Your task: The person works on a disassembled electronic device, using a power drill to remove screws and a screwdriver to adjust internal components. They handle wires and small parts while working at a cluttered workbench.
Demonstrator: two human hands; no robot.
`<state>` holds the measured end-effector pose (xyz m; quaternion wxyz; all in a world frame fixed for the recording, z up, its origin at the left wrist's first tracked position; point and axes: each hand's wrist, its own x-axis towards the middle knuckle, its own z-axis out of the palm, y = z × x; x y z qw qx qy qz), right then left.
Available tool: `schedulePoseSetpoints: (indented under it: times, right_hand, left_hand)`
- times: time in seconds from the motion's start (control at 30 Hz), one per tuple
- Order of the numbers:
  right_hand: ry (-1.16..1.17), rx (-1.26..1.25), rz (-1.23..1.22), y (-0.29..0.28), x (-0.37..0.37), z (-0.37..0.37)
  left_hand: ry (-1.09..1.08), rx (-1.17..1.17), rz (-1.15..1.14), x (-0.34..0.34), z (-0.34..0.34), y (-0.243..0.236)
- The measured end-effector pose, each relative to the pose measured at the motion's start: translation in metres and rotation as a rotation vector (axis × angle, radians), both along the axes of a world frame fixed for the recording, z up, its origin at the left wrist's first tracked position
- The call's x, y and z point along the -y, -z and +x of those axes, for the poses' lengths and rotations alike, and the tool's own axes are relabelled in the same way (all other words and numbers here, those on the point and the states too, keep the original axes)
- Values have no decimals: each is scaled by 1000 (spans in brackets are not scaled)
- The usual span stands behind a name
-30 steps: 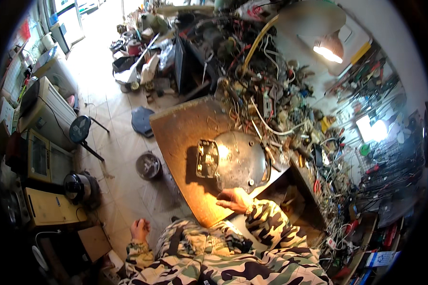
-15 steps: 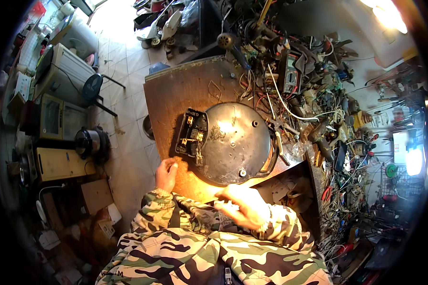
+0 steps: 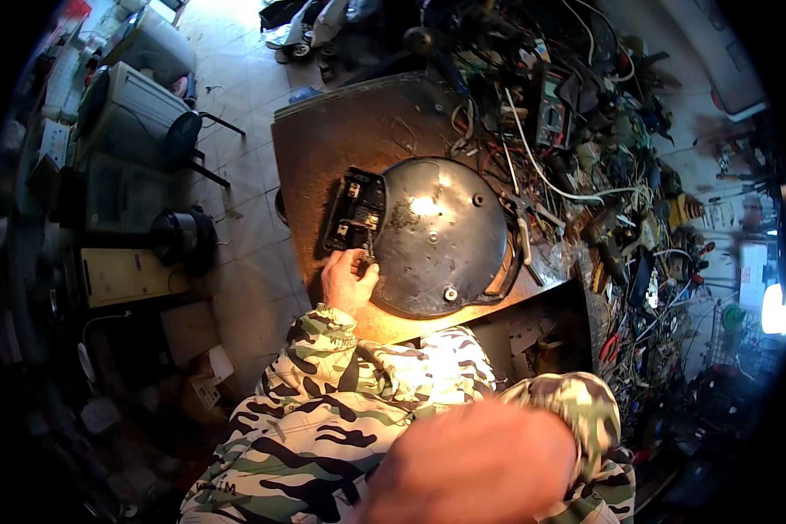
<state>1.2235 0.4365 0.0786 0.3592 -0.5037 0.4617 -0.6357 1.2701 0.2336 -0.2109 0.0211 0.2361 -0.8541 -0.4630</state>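
A round, dark, scuffed metal appliance body (image 3: 450, 231) lies on the brown table, its flat face up. Joined to its left side is an open black plastic housing (image 3: 355, 210) with small metal terminals inside. My left hand (image 3: 348, 281) is at the near end of this housing, fingers pinched together by the small metal part there. What the fingertips hold, if anything, is too small to make out. Large and blurred, my right hand (image 3: 480, 463) is raised close to the camera in front of my camouflage jacket; its fingers are smeared by motion.
A brown tabletop (image 3: 323, 144) carries pliers (image 3: 522, 214) right of the disc. Tangled wires, tools and a multimeter (image 3: 552, 113) crowd the right side. An open compartment (image 3: 541, 323) gapes at the near right. A stool (image 3: 183, 140) and a rice cooker (image 3: 179, 229) stand left.
My left hand has moved up and right to the near end of the black housing. My right hand has left the table's near edge and risen toward the camera.
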Motion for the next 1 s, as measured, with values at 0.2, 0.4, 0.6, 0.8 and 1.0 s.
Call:
schedulePoseSetpoints:
  times: [0.2,0.4,0.6,0.8,1.0]
  right_hand:
    - [811,270,653,187,11,-22]
    - [902,30,773,276,49,-2]
    - [937,-43,858,265,53,-18]
    - [1295,-383,1019,295,-63,-43]
    - [1270,-773,1393,304,-150,-105]
  left_hand:
    - [-6,71,1105,27,-1,15]
    - [0,87,1143,32,8,32]
    - [-66,122,916,33,11,37]
    - [-57,111,897,28,5,30]
    - [-113,98,778,23,7,25]
